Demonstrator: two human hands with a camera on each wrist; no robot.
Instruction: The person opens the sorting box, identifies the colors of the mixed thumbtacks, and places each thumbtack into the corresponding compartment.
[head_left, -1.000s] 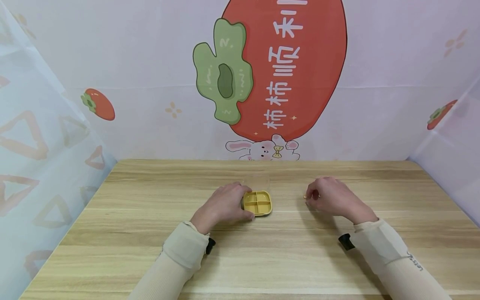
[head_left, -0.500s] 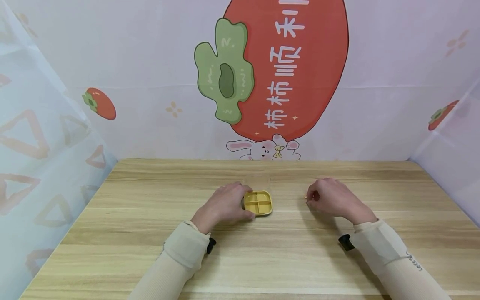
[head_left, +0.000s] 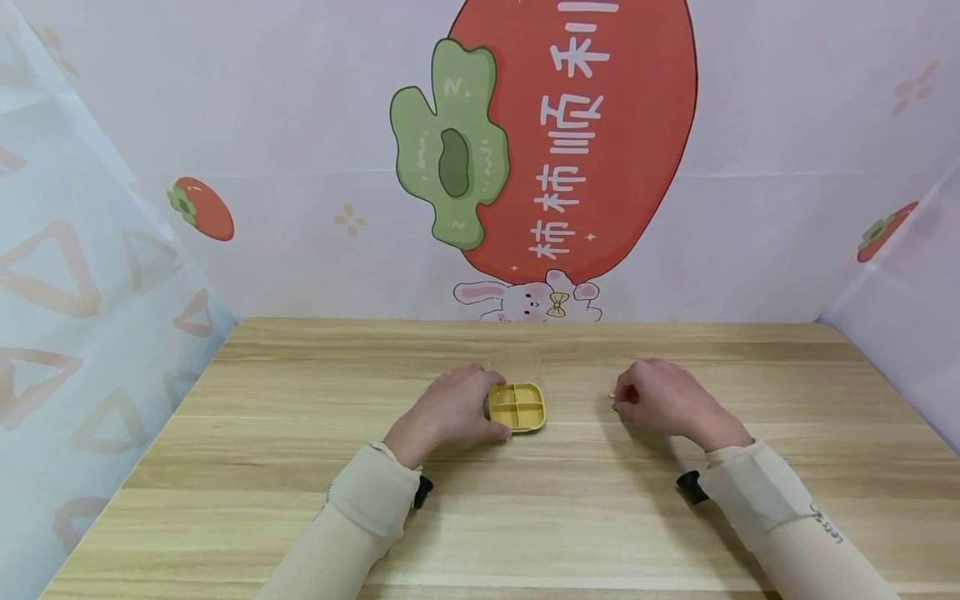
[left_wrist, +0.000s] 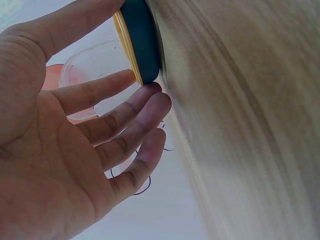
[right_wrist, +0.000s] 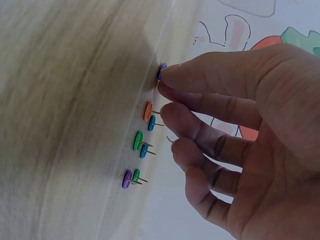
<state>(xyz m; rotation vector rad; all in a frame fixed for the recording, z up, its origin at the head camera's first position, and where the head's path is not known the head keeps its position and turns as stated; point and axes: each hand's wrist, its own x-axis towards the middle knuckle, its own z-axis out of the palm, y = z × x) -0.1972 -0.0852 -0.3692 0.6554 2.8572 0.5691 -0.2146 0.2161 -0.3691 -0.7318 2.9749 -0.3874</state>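
Observation:
In the head view, my left hand (head_left: 450, 406) holds a small pill box (head_left: 517, 407) by its side, thumb at the near edge and index finger at the far one. Its yellow inside is split into compartments, and its outer shell (left_wrist: 141, 40) is blue-green in the left wrist view. The clear lid (left_wrist: 95, 65) stands open behind it. To the right, my right hand (head_left: 671, 397) is low at the table. In the right wrist view its thumb and index finger pinch a purple thumbtack (right_wrist: 161, 70), mostly hidden. An orange thumbtack (right_wrist: 148, 111) lies close by, pin up.
Several more thumbtacks lie beside the right hand, among them a green one (right_wrist: 138, 141), a blue one (right_wrist: 152, 123) and a purple one (right_wrist: 127, 179). The wooden table (head_left: 525, 517) ends at a printed backdrop (head_left: 300, 250).

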